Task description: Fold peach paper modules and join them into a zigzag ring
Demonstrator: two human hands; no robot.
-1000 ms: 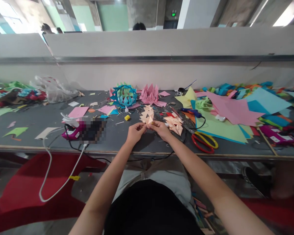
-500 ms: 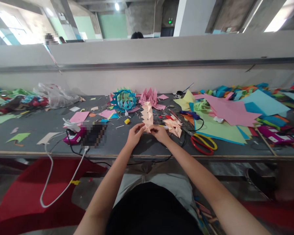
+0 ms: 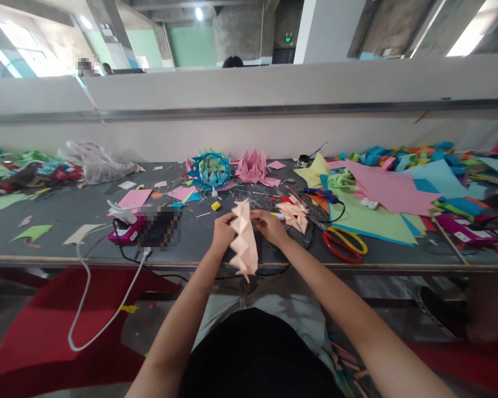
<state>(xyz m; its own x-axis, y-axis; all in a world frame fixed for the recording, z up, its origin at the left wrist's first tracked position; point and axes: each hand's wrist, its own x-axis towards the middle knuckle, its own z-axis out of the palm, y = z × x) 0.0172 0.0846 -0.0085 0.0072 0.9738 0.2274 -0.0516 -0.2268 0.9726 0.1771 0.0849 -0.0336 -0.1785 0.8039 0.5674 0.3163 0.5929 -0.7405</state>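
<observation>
Left hand [image 3: 224, 231] has its fingertips pinching the upper left edge of a spiky peach paper strip [image 3: 244, 240], which hangs down past the table's front edge. Right hand [image 3: 269, 225] has its fingers curled at the strip's upper right edge, can't tell if they're really gripping. Going by the strip: folded peach pieces [image 3: 294, 214] sit to the right, red-and-yellow scissors [image 3: 345, 244] further right, and a pink paper lotus [image 3: 252, 167] plus a spiky blue-green one [image 3: 211, 170] stand behind it.
</observation>
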